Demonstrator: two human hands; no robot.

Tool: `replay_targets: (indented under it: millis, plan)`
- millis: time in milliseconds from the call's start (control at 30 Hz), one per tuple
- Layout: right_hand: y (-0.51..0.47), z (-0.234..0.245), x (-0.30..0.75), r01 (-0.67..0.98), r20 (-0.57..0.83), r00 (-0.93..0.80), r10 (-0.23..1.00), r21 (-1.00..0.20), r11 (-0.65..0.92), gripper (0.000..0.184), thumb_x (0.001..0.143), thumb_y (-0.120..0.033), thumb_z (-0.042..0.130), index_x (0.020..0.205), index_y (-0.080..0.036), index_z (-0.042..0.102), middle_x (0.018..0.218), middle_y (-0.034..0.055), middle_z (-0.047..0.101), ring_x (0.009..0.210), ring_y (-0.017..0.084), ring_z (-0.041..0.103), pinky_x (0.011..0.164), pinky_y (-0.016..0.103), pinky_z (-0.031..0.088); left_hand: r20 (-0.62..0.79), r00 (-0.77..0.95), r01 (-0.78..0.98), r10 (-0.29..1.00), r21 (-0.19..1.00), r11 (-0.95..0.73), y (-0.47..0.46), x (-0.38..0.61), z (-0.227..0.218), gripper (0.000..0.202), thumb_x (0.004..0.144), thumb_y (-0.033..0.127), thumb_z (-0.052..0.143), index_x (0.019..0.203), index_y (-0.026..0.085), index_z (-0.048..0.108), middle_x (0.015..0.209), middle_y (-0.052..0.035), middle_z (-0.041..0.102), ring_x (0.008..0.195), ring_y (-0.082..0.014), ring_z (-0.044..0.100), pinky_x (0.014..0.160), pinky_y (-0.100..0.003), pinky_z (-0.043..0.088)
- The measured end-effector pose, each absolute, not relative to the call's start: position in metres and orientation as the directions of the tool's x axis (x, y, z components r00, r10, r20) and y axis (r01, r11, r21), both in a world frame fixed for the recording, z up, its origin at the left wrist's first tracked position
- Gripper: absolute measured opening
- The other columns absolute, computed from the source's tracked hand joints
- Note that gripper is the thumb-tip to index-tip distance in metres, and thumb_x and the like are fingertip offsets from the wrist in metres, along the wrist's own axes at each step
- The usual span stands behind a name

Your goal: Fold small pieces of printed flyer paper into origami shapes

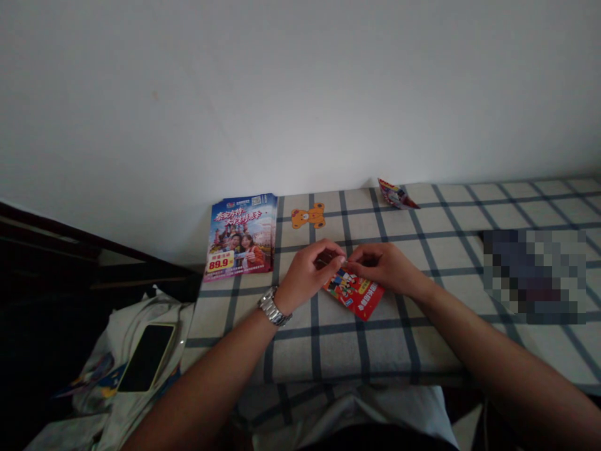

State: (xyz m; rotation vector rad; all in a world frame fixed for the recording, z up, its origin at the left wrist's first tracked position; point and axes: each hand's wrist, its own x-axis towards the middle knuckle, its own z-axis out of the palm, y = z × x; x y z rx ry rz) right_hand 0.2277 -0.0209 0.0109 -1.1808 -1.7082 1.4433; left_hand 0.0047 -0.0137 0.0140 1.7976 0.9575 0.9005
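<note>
A red printed leaflet (359, 300) with colourful cartoon figures lies slantwise on the checked cloth, its upper part covered by my fingers. My left hand (313, 268), with a metal-band watch (275, 307) on the wrist, pinches the leaflet's upper edge between thumb and fingers. Close beside it, the fingertips of my right hand (382, 266) are pressed together on the same edge, almost touching the left fingertips. Exactly how the paper is bent between them is hidden. Behind the left hand is a bear picture (308, 217) on the cloth.
A stack of blue and pink flyers (241, 235) sits at the table's left end. Near the wall is a folded printed paper (397, 194). A blurred-out dark item (530, 275) lies at right. Below the left edge, a phone (148, 357) rests on a white bag (173, 313).
</note>
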Motion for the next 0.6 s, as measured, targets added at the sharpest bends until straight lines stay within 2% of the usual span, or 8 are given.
replay_targets:
  millis: [100, 267, 600]
  plan:
    - [-0.0214, 0.0112, 0.2262, 0.251, -0.093, -0.445, 0.891, -0.968, 0.025, 0.030, 0.090, -0.047, 0.072, 0.090, -0.017, 0.074, 0.080, 0.0039, 0.075, 0.069, 0.017, 0.067, 0.061, 0.027, 0.049, 0.193, 0.443, 0.239, 0.875, 0.916, -0.323, -0.0131, 0.0049, 0.0121, 0.013, 0.098, 0.032, 0.065, 0.096, 0.019, 0.069, 0.089, -0.0009, 0.071, 0.081, -0.0145, 0.068, 0.075, -0.025, 0.053]
    - [-0.0203, 0.0098, 0.2289, 0.297, -0.067, -0.424, 0.903, -0.952, 0.069, 0.030, 0.093, -0.047, 0.069, 0.091, -0.017, 0.074, 0.076, 0.0021, 0.071, 0.066, 0.015, 0.063, 0.058, 0.025, 0.045, 0.188, 0.454, 0.258, 0.871, 0.908, -0.331, -0.0120, 0.0042, 0.0101, 0.013, 0.099, 0.031, 0.064, 0.100, 0.019, 0.069, 0.092, -0.0019, 0.073, 0.084, -0.0154, 0.069, 0.076, -0.026, 0.053]
    - [-0.0199, 0.0116, 0.2291, 0.329, -0.025, -0.422, 0.906, -0.936, 0.128, 0.031, 0.095, -0.047, 0.066, 0.094, -0.018, 0.074, 0.078, 0.0021, 0.072, 0.066, 0.015, 0.061, 0.059, 0.025, 0.045, 0.194, 0.440, 0.297, 0.877, 0.890, -0.346, -0.0133, 0.0044, 0.0108, 0.016, 0.099, 0.032, 0.063, 0.095, 0.018, 0.070, 0.088, -0.0023, 0.072, 0.080, -0.0148, 0.067, 0.070, -0.024, 0.051]
